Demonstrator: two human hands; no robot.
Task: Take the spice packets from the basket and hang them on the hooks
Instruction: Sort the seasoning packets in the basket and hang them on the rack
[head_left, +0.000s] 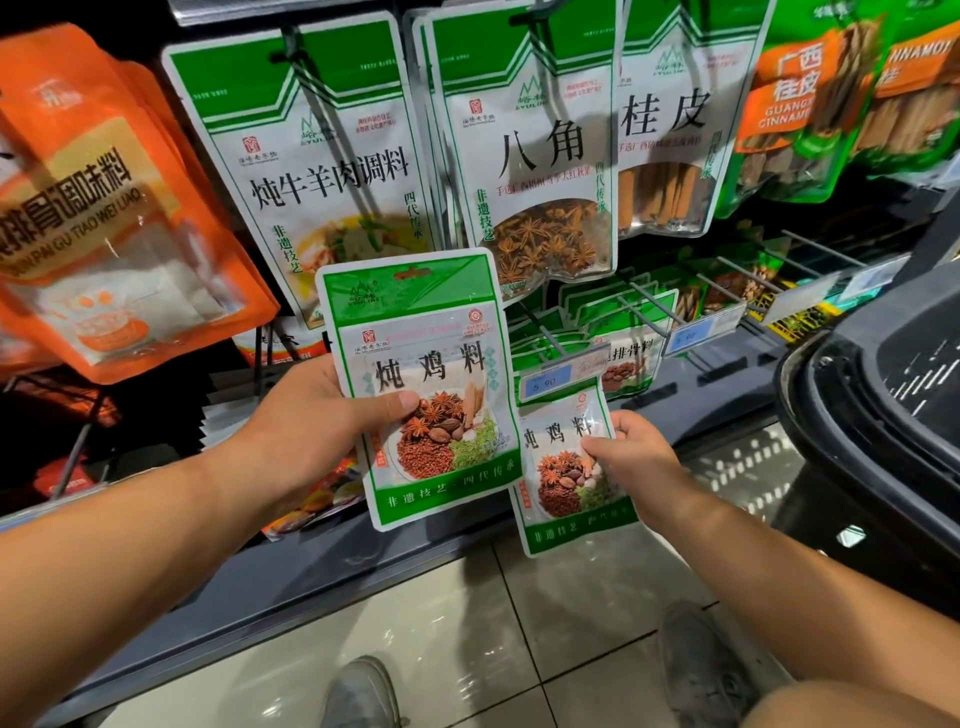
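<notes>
**Two spice packets held before the hooks**

In the centre of the frame, a green-and-white spice packet (421, 374) is gripped at its left edge by the left hand (311, 431), with the thumb laid across its front. A second packet (556, 486) of the same print is pinched by the right hand (641, 457) just to the lower right, its top tucked under a price tag (563, 371). The hands are kept apart. A black basket (883, 395) is seen at the right edge. Beyond, wire hooks (649, 304) are ranged right of centre, and larger hanging packets (540, 171) are displayed across the top.
</notes>
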